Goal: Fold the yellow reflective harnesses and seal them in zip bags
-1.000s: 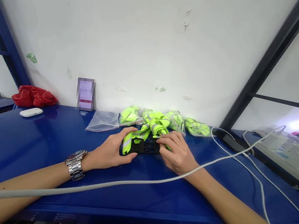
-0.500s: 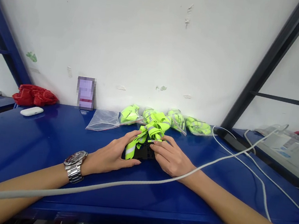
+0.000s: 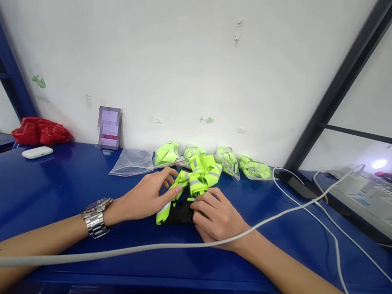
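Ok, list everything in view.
Reflective strap: one, neon yellow, centre
Buckle: one, black, centre
Bagged bundles: four, neon yellow, back
Plastic bag: one, clear, back
Crumpled bundle: one, red, left
Earbud case: one, white, left
Upright phone: one, purple, at wall
Flat phone: one, black, right
Cables: several, white, front, right
Boxes: several, white, right
Posts: two, blue and black, sides
Tabletop: one, blue, beneath
Wall: one, white, back
Wristwatch: one, silver, left wrist
Left hand: one, at strap
Right hand: one, at buckle
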`<action>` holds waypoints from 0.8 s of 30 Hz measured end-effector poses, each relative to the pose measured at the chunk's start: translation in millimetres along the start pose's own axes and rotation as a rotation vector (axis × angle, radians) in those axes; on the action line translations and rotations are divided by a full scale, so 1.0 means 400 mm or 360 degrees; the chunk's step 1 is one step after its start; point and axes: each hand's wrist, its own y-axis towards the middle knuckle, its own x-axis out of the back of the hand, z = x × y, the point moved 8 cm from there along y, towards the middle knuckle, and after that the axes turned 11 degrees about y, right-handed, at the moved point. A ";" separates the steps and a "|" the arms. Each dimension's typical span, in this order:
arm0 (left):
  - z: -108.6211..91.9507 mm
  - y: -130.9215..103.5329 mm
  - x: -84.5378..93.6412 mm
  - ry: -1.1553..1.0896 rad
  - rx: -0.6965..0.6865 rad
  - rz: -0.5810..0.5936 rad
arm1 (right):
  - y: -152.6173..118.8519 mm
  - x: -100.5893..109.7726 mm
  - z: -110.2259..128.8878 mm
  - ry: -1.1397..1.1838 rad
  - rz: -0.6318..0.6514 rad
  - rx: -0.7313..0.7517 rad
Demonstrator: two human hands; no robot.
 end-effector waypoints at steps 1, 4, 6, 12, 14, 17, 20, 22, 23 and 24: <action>0.005 0.016 0.001 0.0052 0.0028 0.0042 | 0.001 0.001 0.004 0.0086 0.0036 -0.0037; -0.007 0.071 -0.003 0.0192 -0.0039 0.0207 | 0.005 0.014 0.003 0.0461 0.0077 -0.0186; -0.041 0.108 -0.017 0.0303 -0.0238 0.0338 | 0.009 0.030 -0.017 0.0720 0.0023 -0.0308; -0.104 0.195 -0.072 0.0541 -0.0407 0.0549 | -0.011 0.048 -0.134 0.0341 -0.0017 -0.0943; -0.119 0.208 -0.065 0.0549 -0.0429 0.0507 | -0.023 0.031 -0.146 0.0233 0.0150 -0.1043; -0.138 0.212 -0.011 0.0559 -0.0438 0.0364 | -0.036 0.044 -0.158 0.0173 0.0104 -0.1121; -0.156 0.210 0.087 0.0585 -0.0408 0.0044 | -0.058 0.077 -0.191 0.0191 -0.0128 -0.1243; -0.157 0.208 0.153 0.0536 -0.0323 -0.0205 | -0.080 0.089 -0.225 0.0241 -0.0243 -0.1358; -0.150 0.207 0.178 0.0476 -0.0256 -0.0304 | -0.092 0.090 -0.242 0.0282 -0.0285 -0.1406; -0.137 0.205 0.199 0.0397 -0.0174 -0.0394 | -0.102 0.091 -0.257 0.0339 -0.0325 -0.1442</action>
